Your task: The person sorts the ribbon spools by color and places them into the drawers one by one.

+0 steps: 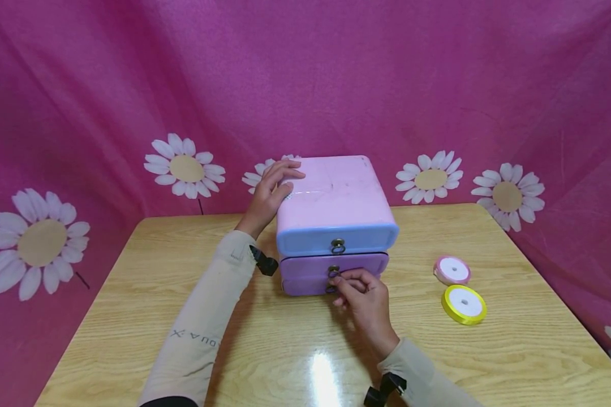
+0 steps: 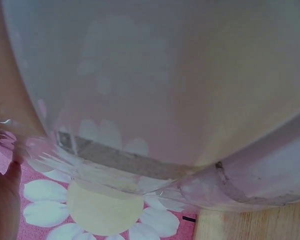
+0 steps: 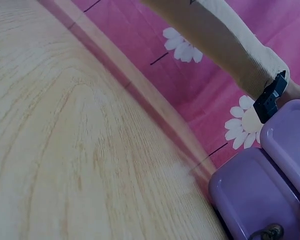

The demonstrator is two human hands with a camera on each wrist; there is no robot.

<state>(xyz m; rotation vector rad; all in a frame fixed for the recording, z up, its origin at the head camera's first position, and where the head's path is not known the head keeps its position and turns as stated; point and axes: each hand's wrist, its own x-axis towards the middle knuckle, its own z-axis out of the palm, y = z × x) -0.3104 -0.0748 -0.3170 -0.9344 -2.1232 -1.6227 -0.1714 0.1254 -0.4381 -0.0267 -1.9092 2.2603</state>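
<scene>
Beige sleeves (image 1: 203, 316) reach in from the near side. Your left hand (image 1: 271, 195) rests, fingers extended, on the smooth, round-cornered pink box (image 1: 338, 195), centred on the wood-grained table (image 1: 183, 249); it faces near, long axis seemingly near to far. Your right hand (image 1: 365, 299) pinches a metal ring pull (image 1: 333, 271) on a glossy purple drawer (image 1: 305, 268).

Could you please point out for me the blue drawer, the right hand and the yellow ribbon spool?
Blue drawer (image 1: 313, 243): head view, on its front face.
Right hand (image 1: 368, 304): head view, on the back of it.
Yellow ribbon spool (image 1: 464, 308): head view, on its white face.
</scene>
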